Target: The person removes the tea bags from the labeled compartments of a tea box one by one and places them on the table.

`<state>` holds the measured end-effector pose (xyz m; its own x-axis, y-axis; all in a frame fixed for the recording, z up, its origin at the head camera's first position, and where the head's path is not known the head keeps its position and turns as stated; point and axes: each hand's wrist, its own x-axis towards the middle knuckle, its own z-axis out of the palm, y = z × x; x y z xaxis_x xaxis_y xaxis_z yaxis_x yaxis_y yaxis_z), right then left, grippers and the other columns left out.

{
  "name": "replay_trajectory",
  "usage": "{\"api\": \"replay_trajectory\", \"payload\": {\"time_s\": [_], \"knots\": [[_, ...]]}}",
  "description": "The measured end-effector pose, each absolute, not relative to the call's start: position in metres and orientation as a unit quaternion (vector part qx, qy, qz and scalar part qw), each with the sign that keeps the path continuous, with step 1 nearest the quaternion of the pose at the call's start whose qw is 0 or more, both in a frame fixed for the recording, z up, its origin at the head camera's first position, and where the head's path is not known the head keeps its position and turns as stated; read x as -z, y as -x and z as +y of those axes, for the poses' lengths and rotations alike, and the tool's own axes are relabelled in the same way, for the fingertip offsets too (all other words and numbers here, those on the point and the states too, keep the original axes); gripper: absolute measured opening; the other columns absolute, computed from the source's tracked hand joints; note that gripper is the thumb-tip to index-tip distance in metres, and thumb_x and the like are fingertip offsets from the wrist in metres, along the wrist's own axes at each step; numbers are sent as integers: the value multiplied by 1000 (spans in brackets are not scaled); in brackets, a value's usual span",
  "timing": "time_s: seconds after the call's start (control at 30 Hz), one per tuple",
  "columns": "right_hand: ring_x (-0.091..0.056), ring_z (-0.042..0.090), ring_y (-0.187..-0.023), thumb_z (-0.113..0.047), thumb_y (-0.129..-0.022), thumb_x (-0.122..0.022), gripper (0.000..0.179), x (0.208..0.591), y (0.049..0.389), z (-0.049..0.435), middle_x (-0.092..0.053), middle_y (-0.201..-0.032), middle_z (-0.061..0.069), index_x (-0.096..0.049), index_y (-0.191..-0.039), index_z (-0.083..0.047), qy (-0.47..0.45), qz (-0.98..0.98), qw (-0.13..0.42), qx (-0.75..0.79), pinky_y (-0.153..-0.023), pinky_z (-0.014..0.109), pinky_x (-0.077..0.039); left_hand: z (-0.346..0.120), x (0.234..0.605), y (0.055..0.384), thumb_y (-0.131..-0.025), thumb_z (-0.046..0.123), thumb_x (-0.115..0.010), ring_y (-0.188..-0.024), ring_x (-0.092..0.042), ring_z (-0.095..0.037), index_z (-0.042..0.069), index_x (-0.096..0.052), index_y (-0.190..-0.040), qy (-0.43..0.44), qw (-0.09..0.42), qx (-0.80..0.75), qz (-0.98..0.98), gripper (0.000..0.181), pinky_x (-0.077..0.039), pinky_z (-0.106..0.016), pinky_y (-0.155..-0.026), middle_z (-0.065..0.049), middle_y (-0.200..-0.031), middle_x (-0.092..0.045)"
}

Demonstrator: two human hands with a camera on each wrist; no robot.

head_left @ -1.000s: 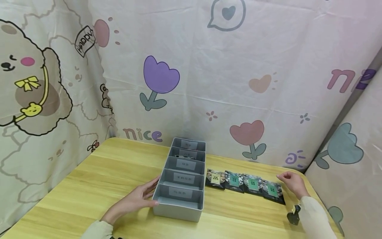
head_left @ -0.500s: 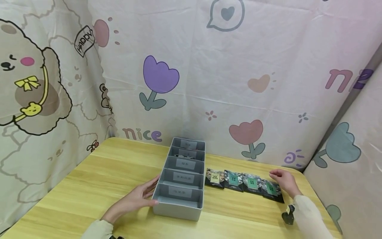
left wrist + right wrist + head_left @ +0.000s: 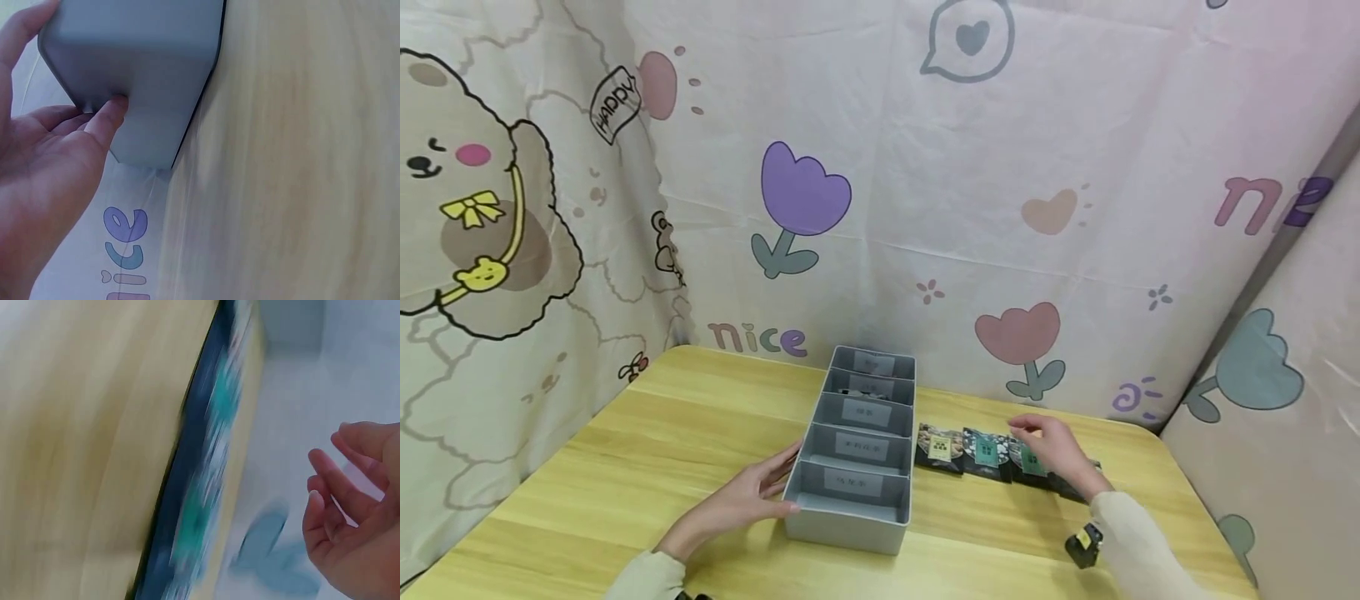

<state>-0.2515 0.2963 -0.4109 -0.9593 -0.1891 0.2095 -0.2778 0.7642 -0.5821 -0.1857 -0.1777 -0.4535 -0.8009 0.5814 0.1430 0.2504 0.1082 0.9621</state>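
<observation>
On the table stands a long grey divided box (image 3: 844,533) with a paper label in each compartment. My left hand (image 3: 737,504) rests against its left side, fingers on the wall and thumb at the near corner. The left wrist view shows these fingertips touching the box wall (image 3: 147,75). My right hand (image 3: 1054,448) hovers over a row of flat black packets, its fingers loosely bent with nothing between them. One packet has a yellow label (image 3: 940,448), the one beside it a green label (image 3: 987,452). The hand and wrist partly hide the two rightmost packets.
Something dark and white lies in the box's second compartment from the back (image 3: 863,394). A printed cloth (image 3: 880,208) hangs behind the table and along its sides. A small black device (image 3: 1084,546) is at my right wrist.
My right hand has moved left, from beside the rightmost packet to above the row. My left hand and the box have stayed in place.
</observation>
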Motion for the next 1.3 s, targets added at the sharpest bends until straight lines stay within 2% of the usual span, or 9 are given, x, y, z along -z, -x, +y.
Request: {"api": "replay_trajectory", "payload": {"time_s": [0.17, 0.33, 0.73, 1.03, 1.3], "knots": [[-63, 28, -102, -14, -96, -61, 24, 392, 241, 250, -68, -113, 11, -69, -117, -4, -168, -921, 44, -349, -85, 46, -54, -178, 452, 185, -90, 6, -67, -137, -15, -50, -9, -8, -150, -279, 138, -607, 731, 85, -32, -9, -101, -33, -153, -8], [-63, 27, -103, -16, -96, -61, 24, 376, 248, 222, -66, -119, 11, -70, -117, -7, -190, -917, 24, -351, -87, 45, -54, -177, 451, 185, -90, 6, -67, -137, -15, -50, -9, -8, -150, -280, 143, -608, 729, 85, -33, -10, -101, -33, -153, -7], [-63, 20, -90, -12, -93, -63, 25, 362, 280, 171, -71, -105, 7, -71, -115, -3, -269, -916, 16, -298, -71, 31, -55, -177, 454, 186, -90, 4, -67, -137, -18, -50, -11, -9, -149, -289, 129, -604, 732, 84, -33, -11, -101, -34, -152, -10], [-64, 23, -100, -13, -94, -64, 26, 365, 299, 142, -68, -114, 9, -69, -118, -4, -204, -883, -2, -422, -84, 38, -56, -176, 454, 185, -90, 4, -67, -136, -15, -51, -11, -9, -150, -287, 132, -610, 727, 85, -33, -11, -102, -35, -152, -9], [-62, 28, -106, -8, -92, -65, 26, 379, 311, 123, -67, -115, 14, -69, -117, 0, -178, -858, -21, -482, -90, 40, -54, -177, 455, 187, -89, 5, -68, -135, -16, -51, -12, -9, -149, -298, 127, -607, 725, 85, -33, -11, -102, -36, -151, -10]]}}
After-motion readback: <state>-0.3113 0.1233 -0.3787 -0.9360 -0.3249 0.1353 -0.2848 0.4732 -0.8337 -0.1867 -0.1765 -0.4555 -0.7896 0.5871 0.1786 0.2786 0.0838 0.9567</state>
